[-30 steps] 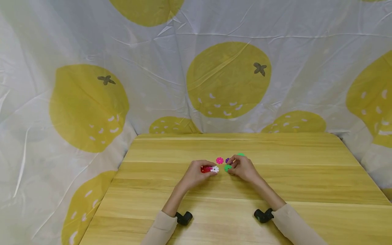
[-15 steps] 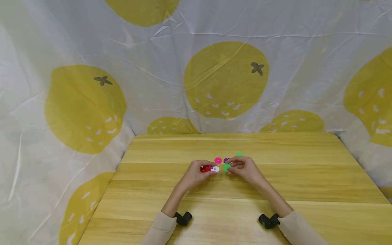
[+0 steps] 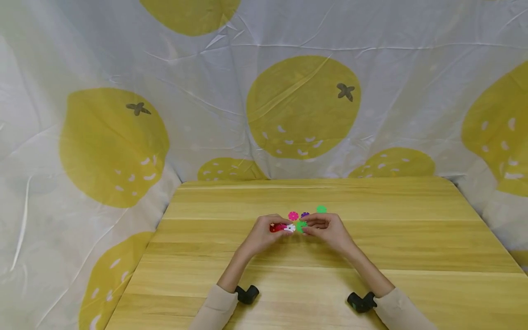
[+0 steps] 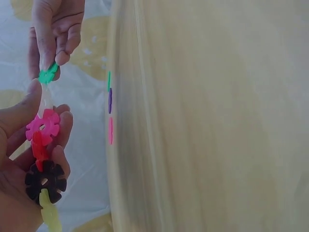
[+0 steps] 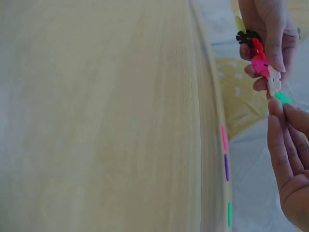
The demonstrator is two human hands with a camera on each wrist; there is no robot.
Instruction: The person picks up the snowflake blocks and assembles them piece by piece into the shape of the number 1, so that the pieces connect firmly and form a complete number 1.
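Note:
My left hand (image 3: 268, 231) holds a chain of notched plastic snowflake discs, its thumb on the white disc (image 3: 291, 228) at the end. In the left wrist view the chain runs back through a pink disc (image 4: 43, 127), a red disc (image 4: 39, 151), a black disc (image 4: 46, 182) and a yellow disc (image 4: 49, 212). My right hand (image 3: 332, 230) pinches a green disc (image 3: 301, 227) between thumb and fingertips. The green disc's edge meets the white disc's rim in the right wrist view, the two set at an angle.
Loose on the wooden table (image 3: 313, 284) beyond the hands lie a pink disc (image 3: 293, 216), a purple disc (image 3: 305, 215) and another green disc (image 3: 321, 209). A lemon-print cloth (image 3: 214, 110) hangs behind the table's far edge.
My right hand has brought the green disc leftward, up to the white disc at the chain's end. The left hand has stayed nearly still with its chain.

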